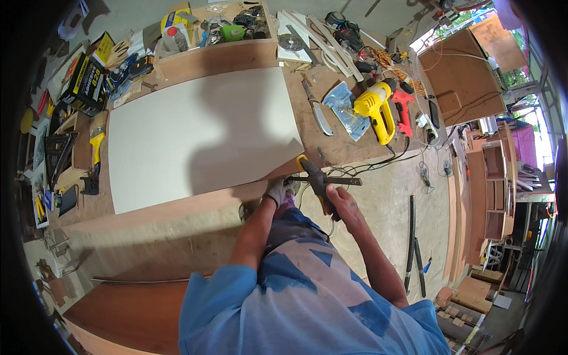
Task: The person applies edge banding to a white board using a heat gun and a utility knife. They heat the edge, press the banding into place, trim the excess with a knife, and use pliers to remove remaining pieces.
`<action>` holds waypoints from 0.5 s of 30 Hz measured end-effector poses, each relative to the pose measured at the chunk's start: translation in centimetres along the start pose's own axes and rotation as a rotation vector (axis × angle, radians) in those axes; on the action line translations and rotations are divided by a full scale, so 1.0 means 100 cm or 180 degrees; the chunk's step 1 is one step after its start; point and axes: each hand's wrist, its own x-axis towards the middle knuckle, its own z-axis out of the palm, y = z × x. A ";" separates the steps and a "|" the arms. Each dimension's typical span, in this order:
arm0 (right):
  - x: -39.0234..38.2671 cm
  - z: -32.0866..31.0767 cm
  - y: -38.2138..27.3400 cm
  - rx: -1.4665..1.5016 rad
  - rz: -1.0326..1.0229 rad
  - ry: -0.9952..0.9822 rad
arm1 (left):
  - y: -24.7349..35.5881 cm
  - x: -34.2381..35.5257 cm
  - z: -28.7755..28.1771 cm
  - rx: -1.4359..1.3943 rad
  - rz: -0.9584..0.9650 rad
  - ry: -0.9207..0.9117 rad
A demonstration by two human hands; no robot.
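A black and yellow bar clamp (318, 178) stands at the near right corner of a large white panel (160, 136). Its yellow pad rests at the panel's corner, and its dark bar sticks out to the right. My right hand (346, 208) is closed around the clamp's handle. Just left of the clamp, my left hand (274, 191), in a pale glove, is at the bench's front edge by the end of the bar. Its fingers are mostly hidden, so I cannot tell what they hold. The white panel lies flat on the wooden workbench (346, 152), with my shadow over it.
Right of the panel lie a knife (318, 109), a yellow heat gun (377, 109) and a red power tool (403, 112) with trailing cables. A wooden tray (219, 59) of tools stands behind. At left are a brush (97, 142) and boxes. A brown wooden panel (127, 313) is below left.
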 end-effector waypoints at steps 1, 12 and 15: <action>-0.002 -0.008 0.011 -0.0215 0.0026 0.0059 | 0.032 -0.004 0.002 0.0984 0.0227 -0.0284; -0.006 0.022 0.018 -0.0797 -0.1022 0.0530 | 0.021 -0.008 -0.013 -0.1135 -0.0320 -0.0178; 0.004 0.036 0.058 -0.0836 -0.1223 0.0594 | 0.021 -0.005 -0.011 -0.2059 -0.0777 0.0092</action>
